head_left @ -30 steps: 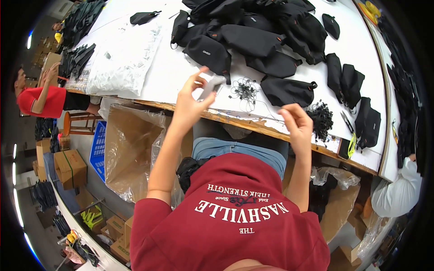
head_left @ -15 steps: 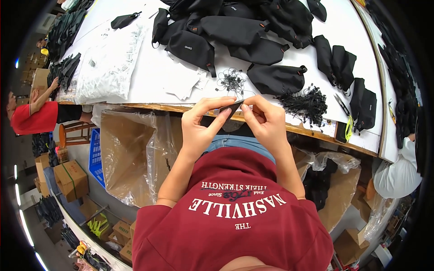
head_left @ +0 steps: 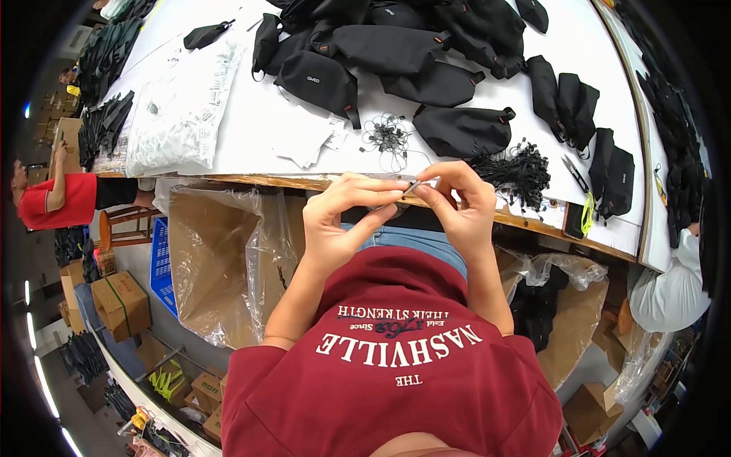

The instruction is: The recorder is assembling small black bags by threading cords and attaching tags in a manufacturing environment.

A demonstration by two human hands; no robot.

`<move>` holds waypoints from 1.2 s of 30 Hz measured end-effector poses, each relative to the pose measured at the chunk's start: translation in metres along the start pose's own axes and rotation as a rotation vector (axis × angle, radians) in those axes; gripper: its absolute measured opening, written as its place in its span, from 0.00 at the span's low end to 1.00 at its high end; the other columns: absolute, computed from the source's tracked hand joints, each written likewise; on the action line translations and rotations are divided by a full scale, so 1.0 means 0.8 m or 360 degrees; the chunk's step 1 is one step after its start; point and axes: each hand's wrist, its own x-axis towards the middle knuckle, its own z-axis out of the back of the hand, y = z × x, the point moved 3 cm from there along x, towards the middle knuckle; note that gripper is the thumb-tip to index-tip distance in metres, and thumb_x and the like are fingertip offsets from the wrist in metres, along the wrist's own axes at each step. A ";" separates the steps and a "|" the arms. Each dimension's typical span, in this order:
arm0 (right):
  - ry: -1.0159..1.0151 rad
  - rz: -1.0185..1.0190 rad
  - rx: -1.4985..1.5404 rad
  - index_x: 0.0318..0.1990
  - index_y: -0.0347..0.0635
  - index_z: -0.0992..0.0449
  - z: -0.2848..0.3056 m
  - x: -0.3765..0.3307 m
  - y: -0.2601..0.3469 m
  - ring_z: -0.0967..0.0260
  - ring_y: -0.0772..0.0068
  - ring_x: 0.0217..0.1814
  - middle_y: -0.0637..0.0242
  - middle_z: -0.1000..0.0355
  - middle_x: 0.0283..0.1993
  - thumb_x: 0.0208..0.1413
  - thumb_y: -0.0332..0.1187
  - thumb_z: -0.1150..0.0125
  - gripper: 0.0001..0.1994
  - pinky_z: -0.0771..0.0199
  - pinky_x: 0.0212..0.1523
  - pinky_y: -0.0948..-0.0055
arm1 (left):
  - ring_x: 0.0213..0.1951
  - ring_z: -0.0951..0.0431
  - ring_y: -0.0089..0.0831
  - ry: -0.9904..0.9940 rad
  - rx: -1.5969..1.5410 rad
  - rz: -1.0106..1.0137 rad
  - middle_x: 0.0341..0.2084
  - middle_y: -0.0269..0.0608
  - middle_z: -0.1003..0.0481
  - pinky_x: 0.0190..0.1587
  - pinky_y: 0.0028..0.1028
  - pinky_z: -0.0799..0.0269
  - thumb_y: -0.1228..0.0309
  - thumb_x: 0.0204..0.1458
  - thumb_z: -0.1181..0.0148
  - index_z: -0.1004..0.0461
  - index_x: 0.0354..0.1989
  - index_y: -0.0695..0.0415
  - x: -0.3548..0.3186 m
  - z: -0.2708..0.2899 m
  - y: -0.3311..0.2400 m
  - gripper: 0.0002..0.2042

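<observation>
Left hand (head_left: pixel 335 221): fingers pinch a small thin tag (head_left: pixel 409 190), mid-frame
Right hand (head_left: pixel 463 209): fingers pinched at the tag's end — exact grip unclear
Progress: tag seemingly unfinished — loose cords (head_left: pixel 386 135) and white cards (head_left: pixel 301 141) lie unused on the worktop (head_left: pixel 250 152), upper centre

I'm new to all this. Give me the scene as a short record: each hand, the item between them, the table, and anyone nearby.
Left hand: pinching a small thin piece
Right hand: at the piece's right end; exact grip unclear
Item: seen nearly edge-on; details unclear
Table: white cards, loose cord tangle, black cord bundle, black pouches
Nearby: a person in red, at far left
</observation>
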 end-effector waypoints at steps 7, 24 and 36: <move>0.0403 -0.0145 0.0118 0.33 0.37 0.25 -0.001 -0.005 0.005 0.43 0.91 0.22 0.74 0.32 0.23 0.48 0.21 0.36 0.05 0.45 0.22 0.87 | 0.40 0.27 0.19 0.0258 -0.0746 0.0771 0.34 0.34 0.26 0.45 0.21 0.33 0.74 0.55 0.44 0.27 0.39 0.63 -0.003 -0.004 0.028 0.06; 0.0657 -0.0830 0.0658 0.34 0.39 0.29 -0.013 -0.014 -0.050 0.44 0.90 0.18 0.78 0.37 0.19 0.59 0.34 0.43 0.08 0.48 0.18 0.85 | 0.27 0.29 0.18 0.0034 -0.0190 0.0616 0.28 0.34 0.28 0.33 0.21 0.33 0.71 0.54 0.43 0.30 0.36 0.62 0.018 0.003 0.092 0.07; 0.0273 -0.0841 0.0525 0.36 0.39 0.24 -0.008 -0.011 -0.063 0.43 0.90 0.18 0.77 0.34 0.19 0.57 0.34 0.42 0.07 0.48 0.18 0.86 | 0.25 0.33 0.20 -0.0453 0.0564 0.0641 0.23 0.33 0.30 0.30 0.22 0.36 0.67 0.46 0.35 0.24 0.30 0.62 0.048 0.029 0.174 0.10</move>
